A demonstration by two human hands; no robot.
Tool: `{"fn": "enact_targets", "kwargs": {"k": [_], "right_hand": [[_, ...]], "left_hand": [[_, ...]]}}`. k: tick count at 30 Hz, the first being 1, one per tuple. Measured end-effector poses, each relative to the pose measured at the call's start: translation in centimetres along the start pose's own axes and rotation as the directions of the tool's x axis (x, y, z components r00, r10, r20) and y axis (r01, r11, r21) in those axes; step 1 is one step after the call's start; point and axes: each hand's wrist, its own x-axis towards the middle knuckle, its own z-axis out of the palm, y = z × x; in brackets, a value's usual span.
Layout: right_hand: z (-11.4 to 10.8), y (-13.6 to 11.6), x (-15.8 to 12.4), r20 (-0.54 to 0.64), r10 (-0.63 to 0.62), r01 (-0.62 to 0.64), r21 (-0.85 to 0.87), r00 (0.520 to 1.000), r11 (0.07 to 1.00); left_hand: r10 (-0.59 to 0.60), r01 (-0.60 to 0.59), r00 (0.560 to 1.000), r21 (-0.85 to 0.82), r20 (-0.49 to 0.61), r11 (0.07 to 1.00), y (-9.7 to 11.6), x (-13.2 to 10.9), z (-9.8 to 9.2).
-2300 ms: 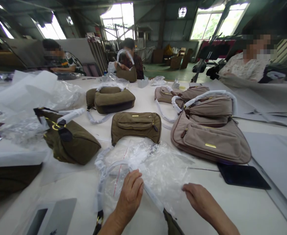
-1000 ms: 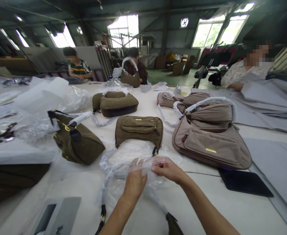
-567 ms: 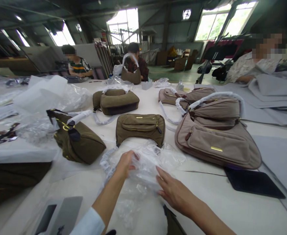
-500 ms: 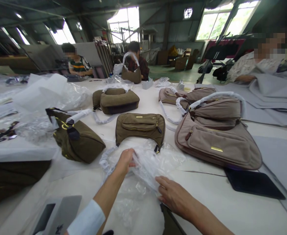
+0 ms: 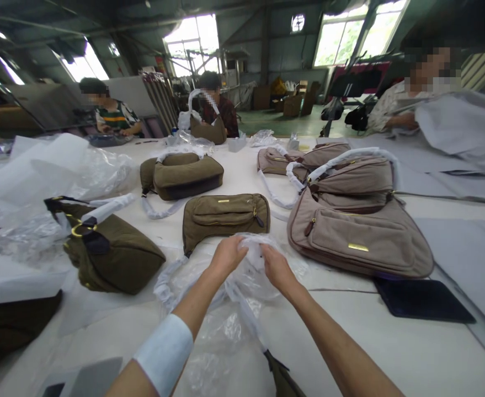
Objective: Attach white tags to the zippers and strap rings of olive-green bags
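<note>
My left hand point(image 5: 228, 255) and my right hand point(image 5: 276, 266) both grip a clear plastic bag point(image 5: 242, 286) bunched between them on the white table point(image 5: 333, 342). The bag lies just in front of an olive canvas bag point(image 5: 224, 216), whose plastic-wrapped strap point(image 5: 242, 309) runs toward me under the film. My left wrist wears a white sleeve cuff point(image 5: 163, 352). Both hands sit close together, fingers pinched into the film.
A beige bag stack point(image 5: 356, 231) lies right, a dark olive bag point(image 5: 110, 256) left, another olive bag point(image 5: 182, 175) behind. A black tablet point(image 5: 422, 300) sits at the right. Crumpled plastic point(image 5: 56, 171) piles at the left. Three people sit at the far side.
My hands came together on the plastic bag and moved up toward the olive bag; before, they were spread apart pressing the film on the table.
</note>
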Motion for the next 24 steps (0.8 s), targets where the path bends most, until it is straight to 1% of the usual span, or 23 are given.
{"fn": "enact_targets", "kwargs": {"k": [2, 4, 6, 9, 11, 14, 15, 17, 20, 21, 22, 24], "right_hand": [[0.4, 1.4, 0.7, -0.026, 0.067, -0.068, -0.032, 0.997, 0.997], [0.7, 2.0, 0.9, -0.031, 0.111, -0.113, -0.06, 0.993, 0.992], [1.2, 2.0, 0.9, -0.038, 0.148, -0.15, -0.084, 0.988, 0.985], [2.0, 1.5, 0.6, -0.054, 0.186, -0.19, -0.088, 0.981, 0.978], [2.2, 1.4, 0.5, -0.073, 0.185, -0.189, -0.051, 0.98, 0.981], [2.0, 1.9, 0.4, -0.12, 0.167, -0.161, 0.063, 0.979, 0.985], [1.8, 2.1, 0.4, -0.135, 0.168, -0.154, 0.11, 0.976, 0.982], [1.4, 2.5, 0.5, -0.153, 0.183, -0.15, 0.204, 0.971, 0.967], [0.8, 2.8, 0.5, -0.151, 0.244, -0.187, 0.32, 0.958, 0.929], [0.6, 2.8, 0.3, -0.148, 0.271, -0.207, 0.345, 0.951, 0.915], [0.3, 2.7, 0.1, -0.143, 0.298, -0.23, 0.364, 0.944, 0.903], [-0.2, 2.4, -0.6, -0.13, 0.338, -0.268, 0.381, 0.932, 0.885]], "left_hand": [[0.095, -0.094, 0.995, 0.046, -0.025, 0.995, -0.9, -0.5, 0.2], [0.167, -0.162, 0.984, 0.077, -0.062, 0.984, -1.7, -1.1, 0.7], [0.214, -0.205, 0.972, 0.102, -0.098, 0.974, -2.2, -1.6, 1.3], [0.253, -0.236, 0.958, 0.13, -0.135, 0.963, -2.2, -2.5, 2.1], [0.293, -0.267, 0.935, 0.145, -0.199, 0.953, -1.9, -3.5, 2.0], [0.34, -0.29, 0.878, 0.191, -0.337, 0.938, -1.3, -6.7, 0.6], [0.33, -0.27, 0.87, 0.205, -0.366, 0.941, -1.2, -8.2, -0.1], [0.243, -0.179, 0.893, 0.196, -0.378, 0.964, -1.3, -11.6, -1.7], [0.028, 0.02, 0.941, 0.138, -0.338, 0.99, -2.4, -17.4, -3.8], [-0.045, 0.088, 0.945, 0.122, -0.324, 0.989, -2.9, -19.2, -4.3], [-0.11, 0.146, 0.952, 0.107, -0.285, 0.983, -3.4, -21.0, -4.7], [-0.238, 0.263, 0.938, 0.067, -0.253, 0.963, -4.3, -24.0, -5.1]]}}
